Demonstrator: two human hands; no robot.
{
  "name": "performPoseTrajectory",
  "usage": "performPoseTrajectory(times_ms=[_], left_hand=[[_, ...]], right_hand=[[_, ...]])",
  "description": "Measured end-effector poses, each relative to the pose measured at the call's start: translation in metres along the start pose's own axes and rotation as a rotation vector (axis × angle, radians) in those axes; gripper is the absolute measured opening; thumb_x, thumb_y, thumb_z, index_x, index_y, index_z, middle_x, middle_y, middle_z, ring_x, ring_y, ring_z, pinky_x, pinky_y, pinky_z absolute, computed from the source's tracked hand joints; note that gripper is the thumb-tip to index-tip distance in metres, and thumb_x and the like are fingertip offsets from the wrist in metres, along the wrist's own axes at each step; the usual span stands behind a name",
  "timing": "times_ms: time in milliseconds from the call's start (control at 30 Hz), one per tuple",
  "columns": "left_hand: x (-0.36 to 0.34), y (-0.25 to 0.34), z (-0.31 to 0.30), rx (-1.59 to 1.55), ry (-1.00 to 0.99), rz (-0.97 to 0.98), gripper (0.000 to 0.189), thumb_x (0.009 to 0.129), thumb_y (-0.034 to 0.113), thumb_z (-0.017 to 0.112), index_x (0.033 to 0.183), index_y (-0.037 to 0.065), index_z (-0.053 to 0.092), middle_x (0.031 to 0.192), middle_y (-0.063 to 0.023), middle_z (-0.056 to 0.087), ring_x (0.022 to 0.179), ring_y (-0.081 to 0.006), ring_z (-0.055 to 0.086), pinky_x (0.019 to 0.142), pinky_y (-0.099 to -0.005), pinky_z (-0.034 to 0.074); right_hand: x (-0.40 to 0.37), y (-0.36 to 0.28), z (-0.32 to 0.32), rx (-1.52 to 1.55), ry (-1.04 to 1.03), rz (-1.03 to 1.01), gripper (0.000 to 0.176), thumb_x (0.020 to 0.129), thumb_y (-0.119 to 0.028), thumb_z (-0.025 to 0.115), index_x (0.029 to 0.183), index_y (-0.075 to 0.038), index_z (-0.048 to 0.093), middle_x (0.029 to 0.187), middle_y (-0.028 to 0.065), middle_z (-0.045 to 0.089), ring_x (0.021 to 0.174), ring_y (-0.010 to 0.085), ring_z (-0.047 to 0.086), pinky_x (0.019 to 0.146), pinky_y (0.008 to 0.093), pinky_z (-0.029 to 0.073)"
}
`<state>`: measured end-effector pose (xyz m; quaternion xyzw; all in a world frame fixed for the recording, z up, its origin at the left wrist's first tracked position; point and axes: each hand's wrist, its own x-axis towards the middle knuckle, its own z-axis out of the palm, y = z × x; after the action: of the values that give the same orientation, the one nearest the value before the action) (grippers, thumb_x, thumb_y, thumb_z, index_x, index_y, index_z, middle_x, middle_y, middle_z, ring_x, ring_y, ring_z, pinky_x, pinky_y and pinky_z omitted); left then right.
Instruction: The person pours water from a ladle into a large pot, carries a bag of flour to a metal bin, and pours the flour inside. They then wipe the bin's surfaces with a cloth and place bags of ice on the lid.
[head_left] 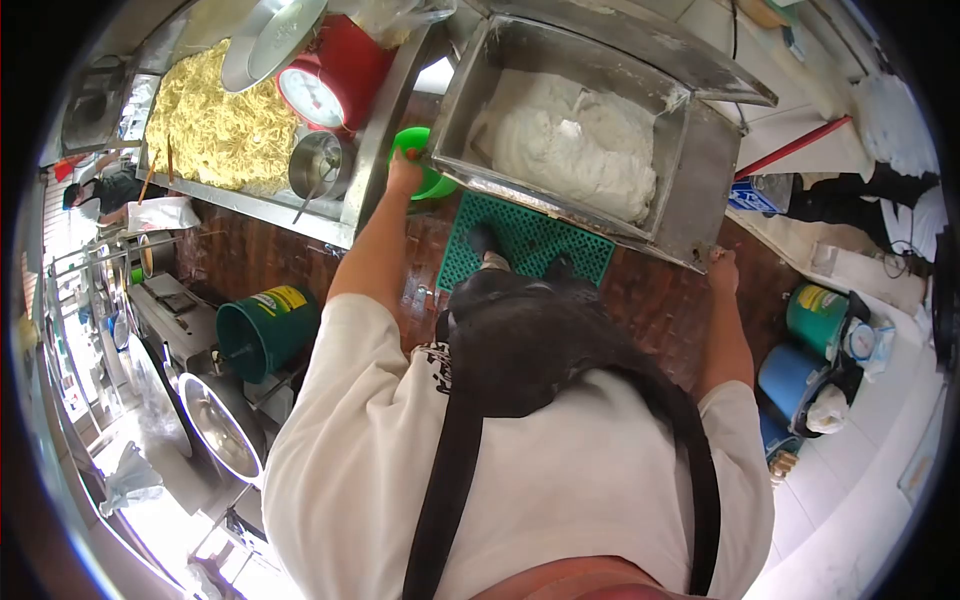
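Observation:
A steel mixer tub point(678, 160) in front of me holds a large mass of white dough or flour point(585, 145). My left hand point(405, 172) grips the rim of a bright green bowl point(432, 184), which is between the tub and the steel counter at left. Near the tub's lower right corner is my right hand point(722, 268), its fingers curled; whether they hold or only touch the metal edge is too small to tell.
Left, a counter point(270, 213) bears yellow noodles point(215, 120), a red scale point(335, 75) and a steel pot point(320, 163). Green mat point(540, 240) underfoot. Dark green bucket point(262, 335) at left; blue bucket point(795, 378) at right. People stand at both far sides.

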<state>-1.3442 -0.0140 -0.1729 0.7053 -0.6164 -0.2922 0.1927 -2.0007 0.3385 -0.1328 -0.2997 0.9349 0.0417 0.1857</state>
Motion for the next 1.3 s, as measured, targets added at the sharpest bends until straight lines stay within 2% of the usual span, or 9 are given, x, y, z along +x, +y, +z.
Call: performPoseTrajectory(times_ms=[167,267,400,500,667,767,967,1067,1300], left_hand=[[0.022,-0.012,0.011,0.140,-0.109,0.058,0.045,0.082,0.008,0.053,0.124,-0.007,0.056,0.124,-0.0302,0.060,0.121,-0.0437,0.054,0.104,-0.0462,0.043],[0.015,-0.002,0.003,0.124,-0.106,0.058,0.047,0.082,0.015,0.061,0.123,-0.007,0.054,0.123,-0.0302,0.060,0.121,-0.0437,0.054,0.104,-0.0460,0.045],[-0.018,-0.004,0.052,0.066,0.071,-0.378,0.062,0.077,0.028,0.075,0.121,-0.008,0.051,0.119,-0.0299,0.062,0.118,-0.0429,0.057,0.101,-0.0465,0.047],[-0.044,0.028,0.058,-0.019,0.082,-0.309,0.059,0.077,0.027,0.074,0.120,-0.007,0.053,0.116,-0.0293,0.064,0.111,-0.0425,0.061,0.099,-0.0460,0.049],[-0.066,0.062,0.024,0.075,0.056,-0.264,0.030,0.086,0.025,0.064,0.105,0.003,0.070,0.109,-0.0204,0.070,0.104,-0.0392,0.065,0.090,-0.0479,0.050],[-0.062,0.027,0.046,0.073,0.282,-0.048,0.033,0.085,0.030,0.068,0.098,0.001,0.071,0.096,-0.0195,0.073,0.096,-0.0396,0.068,0.085,-0.0482,0.052],[-0.067,0.045,0.031,0.011,0.185,-0.198,0.033,0.084,0.031,0.065,0.098,0.001,0.069,0.095,-0.0208,0.072,0.092,-0.0410,0.068,0.084,-0.0486,0.052],[-0.070,0.046,0.029,0.002,0.111,-0.075,0.032,0.087,0.032,0.058,0.095,0.003,0.068,0.095,-0.0242,0.070,0.092,-0.0438,0.066,0.082,-0.0503,0.052],[-0.054,0.040,-0.004,0.434,-0.204,-0.003,0.032,0.092,0.026,0.046,0.105,0.007,0.069,0.111,-0.0227,0.068,0.105,-0.0398,0.065,0.090,-0.0510,0.051]], right_hand=[[0.008,0.010,0.006,-0.010,-0.006,-0.030,0.044,0.096,-0.040,0.052,0.123,-0.006,0.047,0.106,0.0269,0.068,0.102,0.0454,0.065,0.084,0.0538,0.052],[0.002,-0.003,-0.001,-0.029,-0.012,0.041,0.043,0.096,-0.039,0.053,0.123,-0.006,0.048,0.106,0.0265,0.068,0.103,0.0446,0.066,0.084,0.0533,0.052],[0.003,-0.005,-0.004,-0.012,-0.004,0.036,0.041,0.095,-0.036,0.054,0.123,-0.007,0.049,0.106,0.0263,0.068,0.103,0.0436,0.066,0.083,0.0531,0.052],[0.001,-0.002,-0.004,0.009,-0.035,0.036,0.039,0.095,-0.036,0.054,0.122,-0.007,0.049,0.106,0.0264,0.068,0.102,0.0439,0.066,0.082,0.0535,0.052],[-0.005,-0.008,-0.005,-0.013,0.000,0.036,0.038,0.096,-0.036,0.053,0.120,-0.006,0.049,0.105,0.0265,0.068,0.100,0.0456,0.065,0.081,0.0538,0.052],[-0.003,-0.004,0.000,-0.007,0.018,0.019,0.039,0.096,-0.038,0.052,0.120,-0.007,0.049,0.105,0.0269,0.068,0.101,0.0462,0.065,0.080,0.0543,0.052],[-0.007,-0.009,-0.006,-0.004,0.028,0.024,0.040,0.096,-0.040,0.052,0.119,-0.007,0.050,0.106,0.0275,0.067,0.103,0.0464,0.064,0.082,0.0544,0.051],[-0.004,-0.004,-0.002,-0.021,0.019,0.002,0.039,0.096,-0.038,0.052,0.119,-0.006,0.049,0.107,0.0278,0.067,0.104,0.0462,0.064,0.082,0.0542,0.051],[-0.001,-0.002,-0.001,0.003,-0.021,0.005,0.041,0.096,-0.036,0.053,0.124,-0.006,0.047,0.111,0.0280,0.067,0.105,0.0461,0.064,0.084,0.0542,0.051]])
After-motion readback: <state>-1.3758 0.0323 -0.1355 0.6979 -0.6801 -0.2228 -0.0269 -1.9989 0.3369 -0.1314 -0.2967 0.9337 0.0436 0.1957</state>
